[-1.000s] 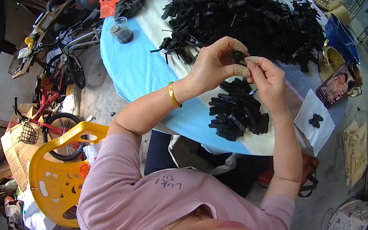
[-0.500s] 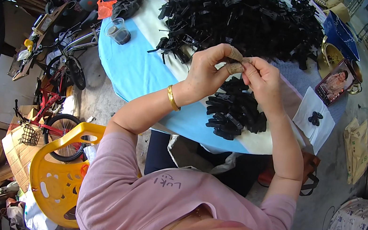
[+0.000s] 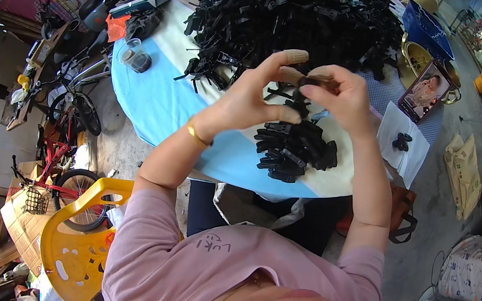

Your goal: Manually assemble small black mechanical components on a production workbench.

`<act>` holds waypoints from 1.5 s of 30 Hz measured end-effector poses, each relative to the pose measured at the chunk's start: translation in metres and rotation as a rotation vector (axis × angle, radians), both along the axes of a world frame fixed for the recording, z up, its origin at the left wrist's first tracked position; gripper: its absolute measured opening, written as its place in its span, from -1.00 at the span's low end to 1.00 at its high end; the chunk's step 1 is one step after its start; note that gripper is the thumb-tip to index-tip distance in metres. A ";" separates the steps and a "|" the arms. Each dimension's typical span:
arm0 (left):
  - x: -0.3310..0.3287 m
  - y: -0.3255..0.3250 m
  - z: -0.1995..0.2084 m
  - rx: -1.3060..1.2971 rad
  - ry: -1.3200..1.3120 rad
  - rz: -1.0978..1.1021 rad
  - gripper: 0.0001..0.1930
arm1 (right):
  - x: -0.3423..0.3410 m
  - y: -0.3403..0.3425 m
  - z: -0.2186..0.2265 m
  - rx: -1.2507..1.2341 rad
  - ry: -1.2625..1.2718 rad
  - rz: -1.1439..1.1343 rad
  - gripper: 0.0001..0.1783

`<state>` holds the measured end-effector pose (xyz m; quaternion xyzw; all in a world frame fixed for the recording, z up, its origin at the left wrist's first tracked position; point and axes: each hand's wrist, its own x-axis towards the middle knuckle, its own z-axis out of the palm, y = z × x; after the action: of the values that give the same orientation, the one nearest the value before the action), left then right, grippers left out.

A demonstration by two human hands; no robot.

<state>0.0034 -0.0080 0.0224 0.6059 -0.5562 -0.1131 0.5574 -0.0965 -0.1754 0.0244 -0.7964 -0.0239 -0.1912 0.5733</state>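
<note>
My right hand (image 3: 342, 97) pinches a small dark piece (image 3: 308, 83) between thumb and fingertips; its exact kind is hard to make out. Facing it, my left hand (image 3: 256, 93) is open, thumb and fingers apart and tape around the fingertips, one finger close to that piece. Under both hands, black strap-like pieces (image 3: 289, 142) lie stacked in a small group on the table cloth (image 3: 169, 87). Beyond the hands spreads a large heap of similar black pieces (image 3: 297, 25), tangled, with thin ends sticking out.
A clear plastic cup (image 3: 136, 57) with dark contents stands at the table's left. On the right are a propped phone (image 3: 426, 91), a brass-coloured pot (image 3: 416, 55), a blue box (image 3: 428, 29) and white paper (image 3: 410, 123) with a small black item. A yellow chair (image 3: 69, 256) stands at my left.
My hands, joined at the fingertips before, have come apart. The left hand has opened, while the right keeps a pinch. The whole view has shifted slightly.
</note>
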 end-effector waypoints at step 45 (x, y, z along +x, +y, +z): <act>-0.004 -0.012 -0.020 -0.221 -0.078 0.421 -0.79 | 0.011 0.026 -0.023 0.051 -0.052 -0.088 -0.87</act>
<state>-0.0004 -0.0203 0.0025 0.6478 -0.4480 0.0905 0.6095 -0.0857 -0.1492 0.0013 -0.7765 0.0012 -0.2377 0.5836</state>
